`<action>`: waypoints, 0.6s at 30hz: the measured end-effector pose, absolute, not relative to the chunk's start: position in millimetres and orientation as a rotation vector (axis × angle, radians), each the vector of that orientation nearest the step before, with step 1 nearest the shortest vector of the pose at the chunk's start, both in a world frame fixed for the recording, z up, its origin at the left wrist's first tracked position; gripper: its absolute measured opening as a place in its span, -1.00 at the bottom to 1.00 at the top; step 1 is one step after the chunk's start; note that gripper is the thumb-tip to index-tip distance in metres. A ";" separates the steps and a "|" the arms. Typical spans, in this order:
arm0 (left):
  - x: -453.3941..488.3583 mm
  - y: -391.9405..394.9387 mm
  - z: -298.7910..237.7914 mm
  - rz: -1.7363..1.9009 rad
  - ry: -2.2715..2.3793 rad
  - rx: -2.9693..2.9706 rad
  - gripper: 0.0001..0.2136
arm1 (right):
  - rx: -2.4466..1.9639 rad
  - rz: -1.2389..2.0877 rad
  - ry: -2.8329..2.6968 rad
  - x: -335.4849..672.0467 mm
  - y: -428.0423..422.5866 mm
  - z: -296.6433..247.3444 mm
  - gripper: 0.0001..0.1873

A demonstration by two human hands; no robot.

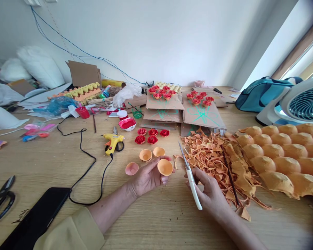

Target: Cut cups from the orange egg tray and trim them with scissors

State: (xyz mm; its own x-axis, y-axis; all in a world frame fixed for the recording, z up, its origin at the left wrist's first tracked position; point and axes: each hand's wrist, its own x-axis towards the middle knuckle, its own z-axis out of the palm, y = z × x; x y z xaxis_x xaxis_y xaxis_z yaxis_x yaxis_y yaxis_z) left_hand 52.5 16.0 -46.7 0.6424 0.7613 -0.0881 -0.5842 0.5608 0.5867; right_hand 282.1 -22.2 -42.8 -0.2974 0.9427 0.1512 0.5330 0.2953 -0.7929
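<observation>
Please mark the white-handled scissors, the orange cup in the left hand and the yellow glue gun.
White-handled scissors (190, 178): head view, on the handle.
Orange cup (165, 167): head view, on the inside.
Yellow glue gun (114, 141): head view, on the body.

The left hand (148, 178) held an orange cup (165, 167) above the table (151, 225), near three other cups (145, 155). The right hand (210, 192) held white-handled scissors (193, 187) beside heaped orange scraps (203, 152). A yellow glue gun (113, 143) lay left; red flowers (196, 101) stood on cardboard (203, 119) at the far side.
</observation>
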 end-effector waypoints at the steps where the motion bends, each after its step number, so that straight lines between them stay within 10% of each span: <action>1: 52.5 16.0 -47.0 0.810 0.353 0.544 -0.70 | -1.313 0.841 -1.947 282.3 -22.2 -42.9 -0.71; 18: 50.9 16.7 -49.2 0.846 0.383 0.562 -0.61 | -1.239 0.741 -2.114 280.7 -22.1 -42.2 -0.72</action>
